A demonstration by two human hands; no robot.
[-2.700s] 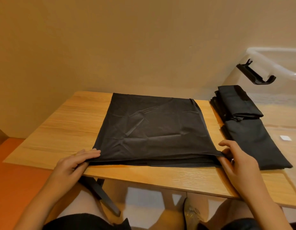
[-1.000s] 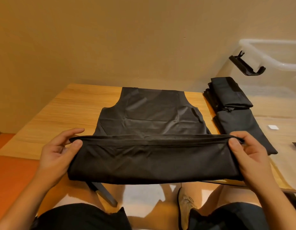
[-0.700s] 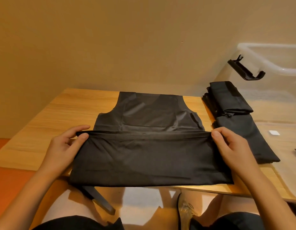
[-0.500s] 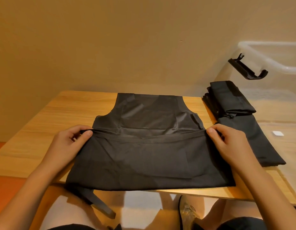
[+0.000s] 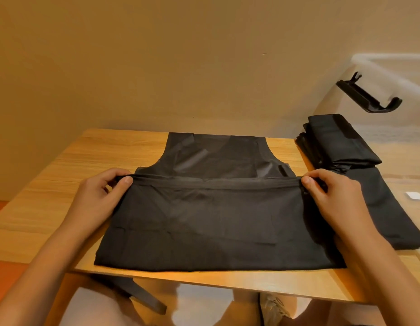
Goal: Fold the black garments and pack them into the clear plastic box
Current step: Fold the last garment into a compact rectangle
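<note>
A black garment (image 5: pixel 216 222) lies on the counter (image 5: pixel 46 189), its near half doubled over. The left hand (image 5: pixel 98 198) and right hand (image 5: pixel 333 201) pinch the fold's two ends. Right of the garment sits a folded pile (image 5: pixel 340 142). Beyond it the clear box (image 5: pixel 392 64) is blurred and cut off, probably open-topped.

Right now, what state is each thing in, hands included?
Black sleeveless garment: flat on the table, lower part folded up to the armholes.
Left hand: pinches the folded-up edge's left corner.
Right hand: pinches its right corner.
Folded black garments: stacked, to the right, untouched.
Clear plastic box: lid off, contents unclear.
Black latch: swung open.
</note>
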